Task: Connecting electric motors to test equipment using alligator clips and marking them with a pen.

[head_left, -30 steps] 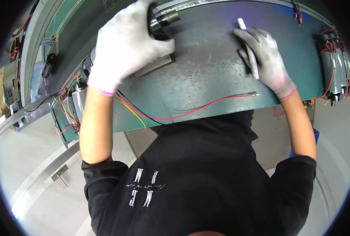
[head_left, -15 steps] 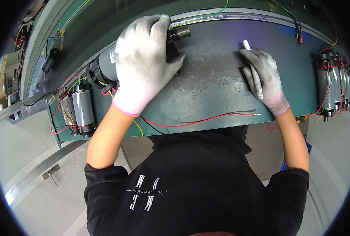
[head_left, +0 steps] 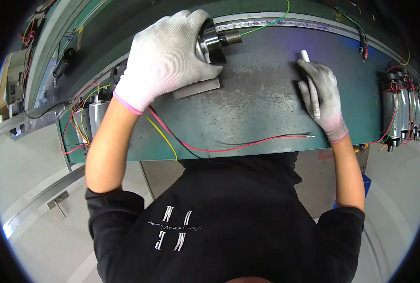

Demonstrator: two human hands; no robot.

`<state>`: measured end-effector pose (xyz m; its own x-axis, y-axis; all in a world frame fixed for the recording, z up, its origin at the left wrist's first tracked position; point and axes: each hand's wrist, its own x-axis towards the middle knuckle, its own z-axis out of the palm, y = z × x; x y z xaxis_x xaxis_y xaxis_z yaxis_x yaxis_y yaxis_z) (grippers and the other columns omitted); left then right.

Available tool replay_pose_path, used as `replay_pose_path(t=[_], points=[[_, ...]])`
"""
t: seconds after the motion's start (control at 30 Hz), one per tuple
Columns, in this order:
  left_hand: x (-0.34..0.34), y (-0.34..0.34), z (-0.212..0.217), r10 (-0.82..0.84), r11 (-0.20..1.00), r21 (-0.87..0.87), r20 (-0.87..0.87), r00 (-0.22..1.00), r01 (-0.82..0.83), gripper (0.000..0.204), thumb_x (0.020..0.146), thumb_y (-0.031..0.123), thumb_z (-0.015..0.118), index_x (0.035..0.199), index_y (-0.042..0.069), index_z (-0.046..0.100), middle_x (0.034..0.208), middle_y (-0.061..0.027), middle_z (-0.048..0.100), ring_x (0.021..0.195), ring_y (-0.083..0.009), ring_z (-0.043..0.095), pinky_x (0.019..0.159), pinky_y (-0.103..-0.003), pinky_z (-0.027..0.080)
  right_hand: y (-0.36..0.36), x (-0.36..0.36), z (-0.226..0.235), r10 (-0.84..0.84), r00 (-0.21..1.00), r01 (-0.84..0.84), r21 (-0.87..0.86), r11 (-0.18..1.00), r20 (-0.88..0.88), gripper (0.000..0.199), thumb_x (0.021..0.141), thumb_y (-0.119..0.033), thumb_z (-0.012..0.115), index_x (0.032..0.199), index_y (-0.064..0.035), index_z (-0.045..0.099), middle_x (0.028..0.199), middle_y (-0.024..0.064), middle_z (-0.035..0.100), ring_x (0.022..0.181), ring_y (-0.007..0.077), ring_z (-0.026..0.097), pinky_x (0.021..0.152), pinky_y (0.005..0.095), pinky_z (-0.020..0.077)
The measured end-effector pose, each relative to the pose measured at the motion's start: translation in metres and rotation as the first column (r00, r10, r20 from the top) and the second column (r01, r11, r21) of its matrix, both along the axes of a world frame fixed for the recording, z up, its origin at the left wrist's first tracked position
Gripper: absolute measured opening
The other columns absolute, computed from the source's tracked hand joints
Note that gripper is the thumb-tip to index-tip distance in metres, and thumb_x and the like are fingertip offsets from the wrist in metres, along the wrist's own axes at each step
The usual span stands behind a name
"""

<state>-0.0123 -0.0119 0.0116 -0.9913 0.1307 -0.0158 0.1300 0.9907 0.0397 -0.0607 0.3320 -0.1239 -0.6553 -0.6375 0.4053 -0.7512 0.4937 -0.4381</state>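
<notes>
My left hand (head_left: 165, 54), in a white glove, is wrapped over a cylindrical motor (head_left: 213, 41) at the back left of the bench. The motor's black end and threaded shaft (head_left: 230, 37) stick out to the right of my fingers; most of its body is hidden under the glove. Below my thumb a flat grey metal piece (head_left: 198, 88) shows. Farther right, my right hand (head_left: 329, 92), gloved and smudged grey, rests on the bench with a slim white marker pen (head_left: 315, 96) held between its fingers.
Red, black and yellow wires (head_left: 229, 149) trail along the front edge of the bench (head_left: 262, 113). A wired silver motor (head_left: 96, 115) stands at the left, and several more motors (head_left: 393, 111) line the right end. Dark leads with a red tip (head_left: 365, 53) lie at the back right.
My left hand has shifted its grip along the motor and rolled over it; the shaft end sits slightly farther right. The grey metal piece has come into sight. My right hand has moved slightly right.
</notes>
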Motion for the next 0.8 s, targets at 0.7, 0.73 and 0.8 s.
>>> replay_pose_path(t=[0.7, 0.73, 0.8], points=[[0.138, -0.098, -0.113, 0.158, -0.91, 0.356, -0.177, 0.971, 0.213, 0.098, 0.087, 0.076, 0.071, 0.155, 0.007, 0.053, 0.134, -0.0239, 0.066, 0.117, -0.0446, 0.066, 0.1, -0.063, 0.054, 0.0, 0.001, -0.008, -0.046, 0.998, 0.046, 0.001, 0.999, 0.038, 0.047, 0.099, 0.001, 0.07, 0.146, 0.0008, 0.064, 0.148, 0.0185, 0.067, 0.132, 0.0347, 0.066, 0.115, 0.04, 0.0491], [0.138, -0.094, -0.113, 0.145, -0.919, 0.338, -0.195, 0.97, 0.206, 0.098, 0.088, 0.076, 0.07, 0.155, 0.007, 0.053, 0.135, -0.0238, 0.065, 0.117, -0.0443, 0.066, 0.099, -0.063, 0.054, -0.001, 0.002, -0.007, -0.046, 0.998, 0.046, 0.008, 0.999, 0.046, 0.047, 0.099, 0.001, 0.07, 0.146, 0.0008, 0.064, 0.148, 0.0185, 0.067, 0.132, 0.0347, 0.066, 0.115, 0.04, 0.0491], [0.137, -0.088, -0.113, 0.151, -0.917, 0.346, -0.161, 0.975, 0.2, 0.098, 0.087, 0.077, 0.07, 0.154, 0.007, 0.054, 0.134, -0.024, 0.066, 0.116, -0.0442, 0.066, 0.099, -0.062, 0.055, -0.001, 0.004, -0.004, -0.036, 0.999, 0.036, 0.04, 0.999, 0.012, 0.048, 0.098, 0.002, 0.07, 0.146, 0.0018, 0.063, 0.151, 0.0185, 0.066, 0.132, 0.0351, 0.066, 0.116, 0.0402, 0.0487]])
